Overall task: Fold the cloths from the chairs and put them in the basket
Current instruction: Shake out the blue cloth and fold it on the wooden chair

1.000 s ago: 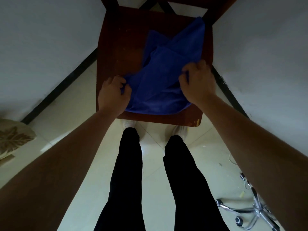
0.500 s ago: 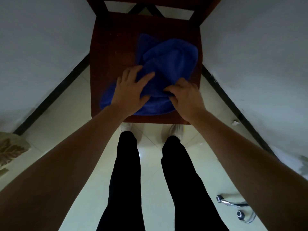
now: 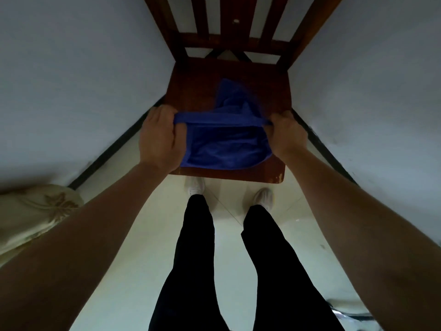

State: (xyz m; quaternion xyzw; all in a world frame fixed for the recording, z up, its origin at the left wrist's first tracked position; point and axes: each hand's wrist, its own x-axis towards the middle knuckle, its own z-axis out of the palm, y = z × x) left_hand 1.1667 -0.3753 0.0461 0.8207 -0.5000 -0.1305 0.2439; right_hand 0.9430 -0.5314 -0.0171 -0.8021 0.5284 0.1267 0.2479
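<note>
Head cam: L hand (image 3: 159,139) & R hand (image 3: 287,134) grip blue cloth (image 3: 222,149) taut over chair (image 3: 191,91).

Home room: wooden chair (image 3: 191,91), tiled floor (image 3: 226,225)

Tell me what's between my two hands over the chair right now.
In the head view, a taut edge of the blue cloth spans from the left hand to the right hand; the rest lies on the wooden chair seat.
</note>
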